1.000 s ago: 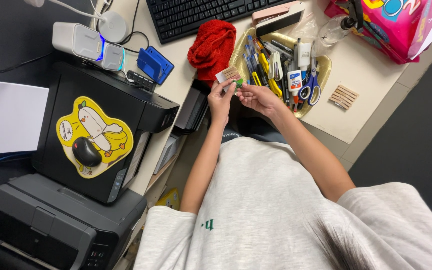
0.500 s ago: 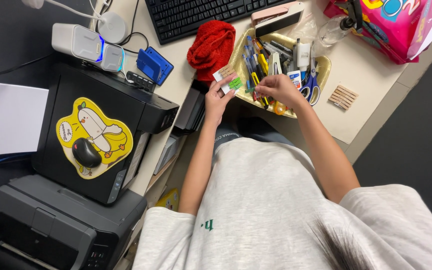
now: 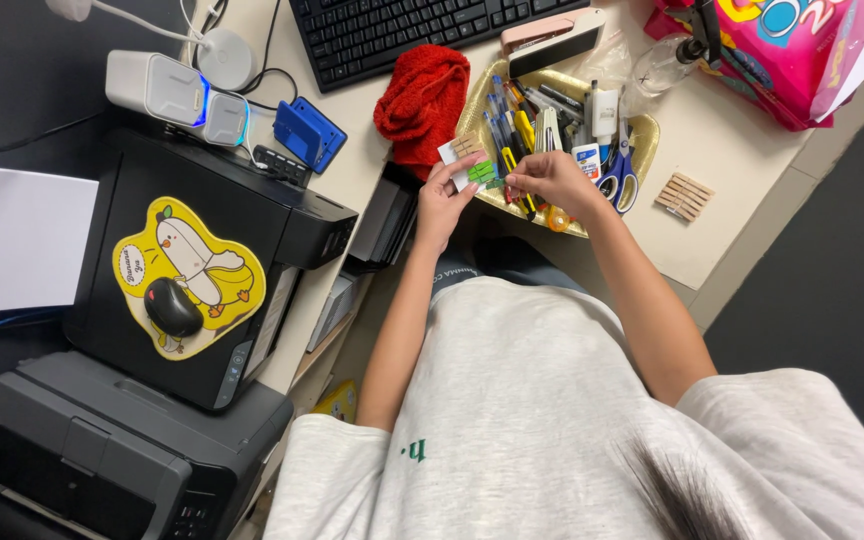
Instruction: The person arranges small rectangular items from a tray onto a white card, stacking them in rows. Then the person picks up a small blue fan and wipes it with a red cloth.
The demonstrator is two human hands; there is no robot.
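At a cluttered desk, the left hand pinches a small white card bearing green clips, just before a gold tray of pens; the right hand fingers close on the clips.

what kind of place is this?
Likely an office or home desk: a black keyboard, a black printer and a gold tray of pens and scissors, where both hands work.

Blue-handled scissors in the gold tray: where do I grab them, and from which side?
Take the scissors by their blue handle loops, coming from the tray's near edge. The loops lie exposed there beside the right hand, while the blades point back among crowded pens.
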